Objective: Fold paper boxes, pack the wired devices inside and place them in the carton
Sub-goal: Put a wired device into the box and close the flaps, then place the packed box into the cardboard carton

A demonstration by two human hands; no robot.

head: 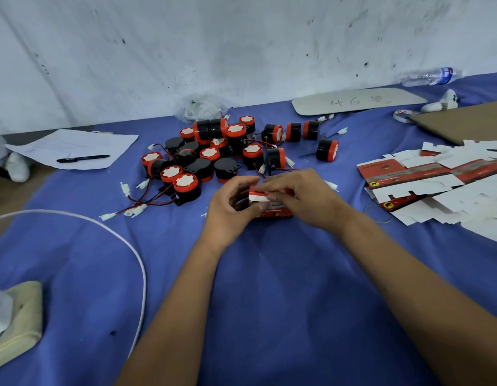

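i see both hands clamped on a small red-and-white folded paper box (269, 200) above the blue cloth worktop (269, 274): my left grip (228, 210) curls round its left end, my right grip (306, 199) pinches its white top flap. the pile of black-and-red round wired devices (214, 154) lies just beyond.

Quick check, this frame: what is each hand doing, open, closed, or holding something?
Left hand: fingers curled round the small red paper box, holding it.
Right hand: fingers pinch the same box's white flap.
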